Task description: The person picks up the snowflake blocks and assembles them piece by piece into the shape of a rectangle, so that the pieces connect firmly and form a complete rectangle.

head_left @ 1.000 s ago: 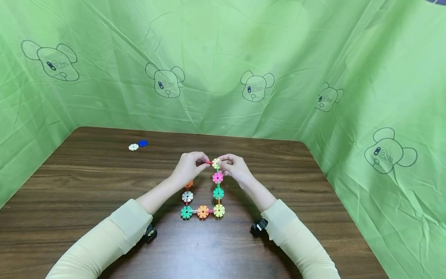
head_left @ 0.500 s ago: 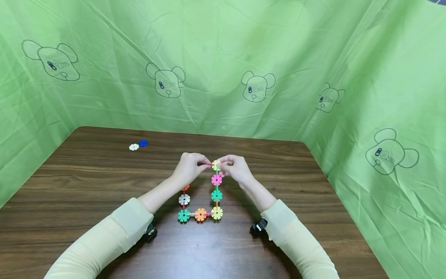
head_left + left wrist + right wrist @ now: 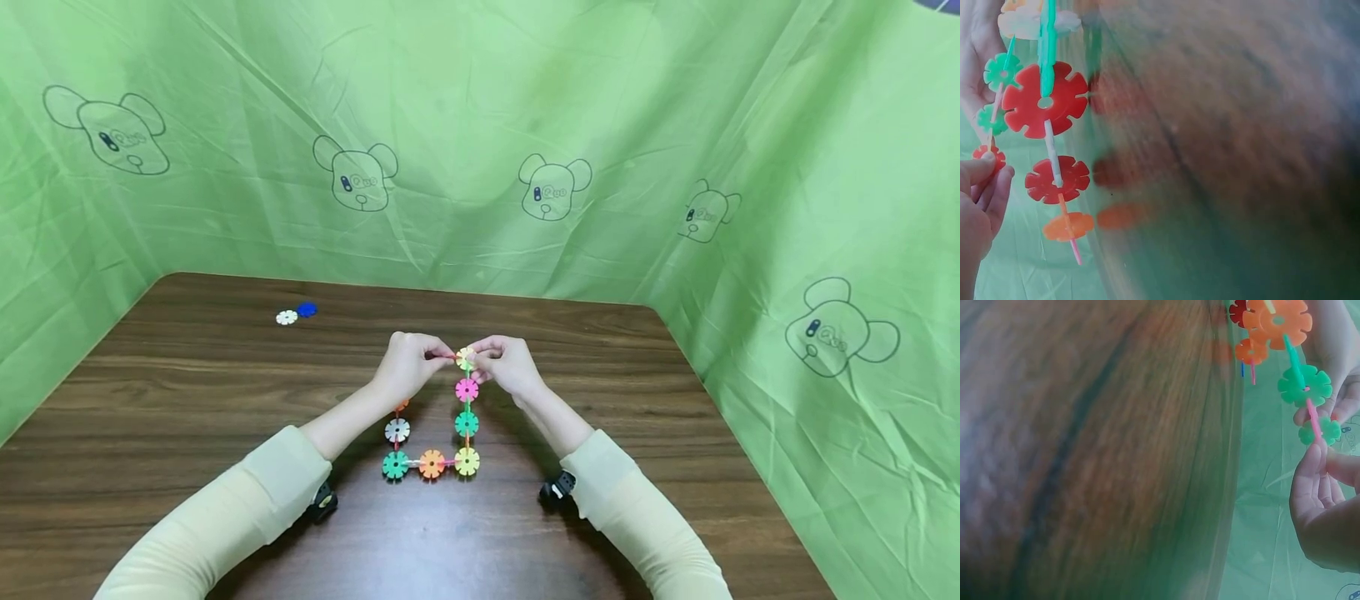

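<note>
A chain of plastic snowflake discs, slotted together at right angles, forms an open-sided frame between my hands. My left hand (image 3: pixel 407 363) pinches a red snowflake disc (image 3: pixel 999 159), which looks like a thin line from above. Beside it, my right hand (image 3: pixel 513 365) grips a pale yellow snowflake disc (image 3: pixel 462 357) at the chain's far right corner. From there run a pink disc (image 3: pixel 467 390), a green disc (image 3: pixel 467 424) and a yellow disc (image 3: pixel 467 462). An orange disc (image 3: pixel 431 464), another green disc (image 3: pixel 395 465) and a white disc (image 3: pixel 397 430) continue around. My left wrist partly hides a further orange disc (image 3: pixel 402 406).
A loose white disc (image 3: pixel 287 317) and a blue disc (image 3: pixel 307 309) lie at the back left of the wooden table (image 3: pixel 195 400). Green cloth (image 3: pixel 465 100) with printed bear heads hangs behind and along both sides.
The frame of discs has shifted slightly toward me, and both hands have dropped a little in the head view. Each keeps its hold, fingertips close together.
</note>
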